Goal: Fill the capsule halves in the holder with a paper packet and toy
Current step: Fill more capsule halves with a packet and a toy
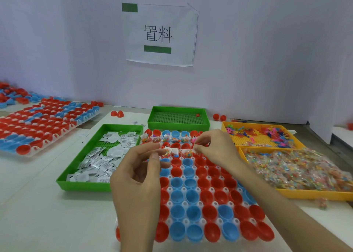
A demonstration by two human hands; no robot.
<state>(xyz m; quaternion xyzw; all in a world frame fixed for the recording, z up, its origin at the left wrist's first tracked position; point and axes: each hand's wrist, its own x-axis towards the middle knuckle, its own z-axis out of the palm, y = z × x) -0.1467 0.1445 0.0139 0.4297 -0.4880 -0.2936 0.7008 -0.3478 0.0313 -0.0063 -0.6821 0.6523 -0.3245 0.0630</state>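
A small white paper packet (195, 148) is pinched in the grip of the right hand (214, 148), above the far rows of the white plastic holder of red and blue capsule halves (185, 189) on the table (47, 213). The thumb of the left hand (139, 171) is pressed to its forefinger; whether anything is clamped there cannot be told.

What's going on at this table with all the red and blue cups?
A person is filling capsule halves in a white holder. The right hand pinches a small white packet over the far rows. The left hand hovers beside it, fingers curled, contents unclear. The farthest row and part of the next hold small bags; nearer ones look empty.
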